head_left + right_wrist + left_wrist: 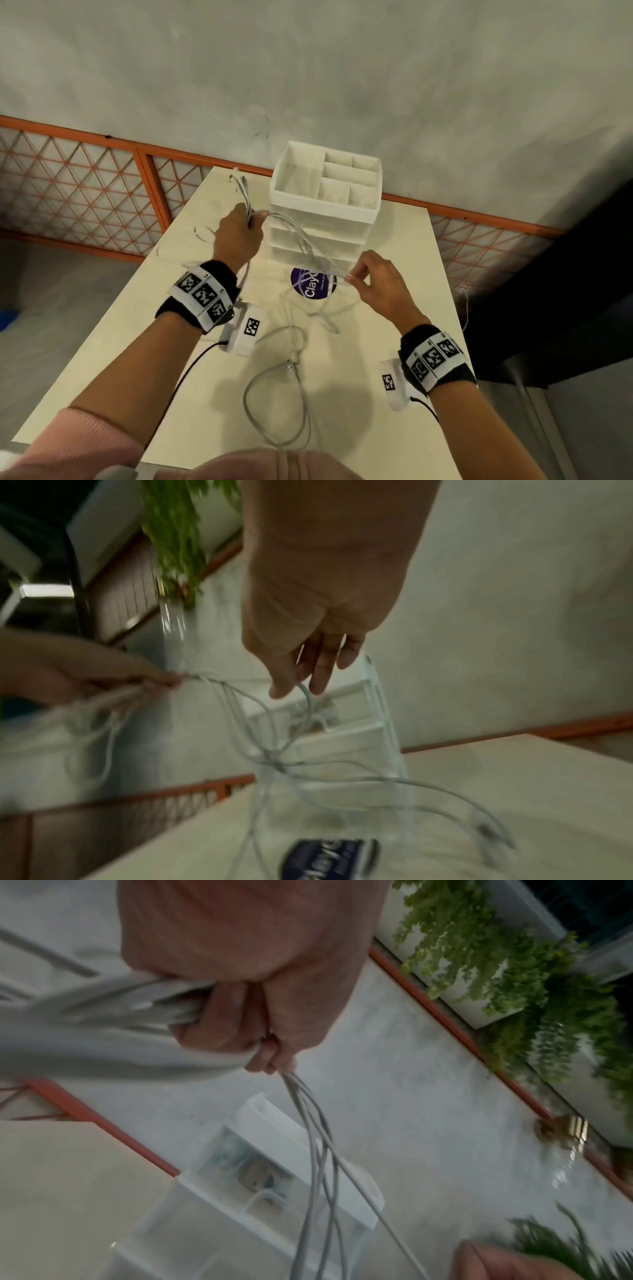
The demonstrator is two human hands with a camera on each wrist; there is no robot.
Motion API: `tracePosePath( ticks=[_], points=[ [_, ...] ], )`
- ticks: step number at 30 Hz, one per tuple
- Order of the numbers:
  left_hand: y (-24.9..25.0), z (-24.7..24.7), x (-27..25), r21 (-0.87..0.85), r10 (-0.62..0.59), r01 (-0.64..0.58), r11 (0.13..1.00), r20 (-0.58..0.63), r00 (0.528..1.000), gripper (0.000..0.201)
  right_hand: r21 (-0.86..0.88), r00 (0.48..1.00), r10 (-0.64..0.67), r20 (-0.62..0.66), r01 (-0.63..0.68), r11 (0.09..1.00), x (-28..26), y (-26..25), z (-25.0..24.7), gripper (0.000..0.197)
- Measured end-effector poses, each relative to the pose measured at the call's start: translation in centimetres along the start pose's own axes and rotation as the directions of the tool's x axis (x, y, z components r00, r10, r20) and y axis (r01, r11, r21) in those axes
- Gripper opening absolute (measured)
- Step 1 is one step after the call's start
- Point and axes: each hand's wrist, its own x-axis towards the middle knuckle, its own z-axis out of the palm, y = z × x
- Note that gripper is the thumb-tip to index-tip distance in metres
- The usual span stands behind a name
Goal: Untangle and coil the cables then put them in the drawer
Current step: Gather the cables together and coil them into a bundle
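Table [394,274]: left edge runs diagonally, open floor beyond it; far edge meets orange railing [85,137]. Left hand [238,236] raised over the far-left part of the table, fist clamped on a bundle of white cables [294,236]; strands fan rightward past the white drawer unit [325,205], which stands at the far edge. Right hand [380,284], over a purple sticker [310,286], pinches one strand between thumb and fingertips. Slack loops lie on the near tabletop between both wrists.

A pale table [394,274] carries a white drawer unit [325,219], purple sticker [313,284] and loose cables [291,377].
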Motion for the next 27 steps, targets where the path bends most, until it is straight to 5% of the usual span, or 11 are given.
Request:
tracePosePath(
  ticks=[5, 7, 9, 11, 14, 19, 22, 27],
  points=[
    [0.6, 0.3, -0.6, -0.076, 0.247, -0.239, 0.968, 0.146, 0.958, 0.032, 0.108, 0.961, 0.207, 0.181, -0.229, 0.967, 0.0, 2.5, 1.2, 0.034],
    [1.5, 0.2, -0.8, -0.15, 0.292, -0.266, 0.952, 0.2, 0.935, 0.03, 0.251, 0.922, 0.257, 0.291, -0.333, 0.909, 0.3, 1.8, 1.5, 0.058],
    [2.4, -0.1, -0.8, -0.211, 0.344, -0.295, 0.932, 0.259, 0.902, 0.031, 0.364, 0.913, 0.217, 0.346, -0.344, 0.865, 1.2, 0.8, 1.6, 0.092],
    [3.3, -0.5, -0.6, -0.281, 0.385, -0.302, 0.911, 0.315, 0.868, 0.037, 0.405, 0.93, 0.116, 0.35, -0.261, 0.876, 2.3, -0.2, 1.8, 0.103],
    [4.5, -1.2, -0.5, -0.4, 0.425, -0.29, 0.869, 0.306, 0.852, 0.035, 0.437, 0.926, 0.073, 0.371, -0.243, 0.866, 3.4, -1.3, 1.8, 0.071],
    [4.0, -2.9, 0.4, -0.472, 0.386, -0.286, 0.834, 0.128, 0.914, 0.024, 0.322, 0.904, 0.171, 0.393, -0.309, 0.895, 3.1, -0.4, 2.0, 0.014],
    [2.6, -4.4, 1.4, -0.498, 0.316, -0.266, 0.826, 0.018, 0.948, 0.017, 0.062, 0.838, 0.306, 0.451, -0.372, 0.926, 1.5, 2.8, 2.1, 0.016],
    [-0.5, -4.5, 2.4, -0.337, 0.357, -0.314, 0.888, 0.074, 0.931, 0.022, -0.063, 0.829, 0.506, 0.239, -0.507, 0.86, 0.1, 5.7, 1.3, 0.018]
  ],
)
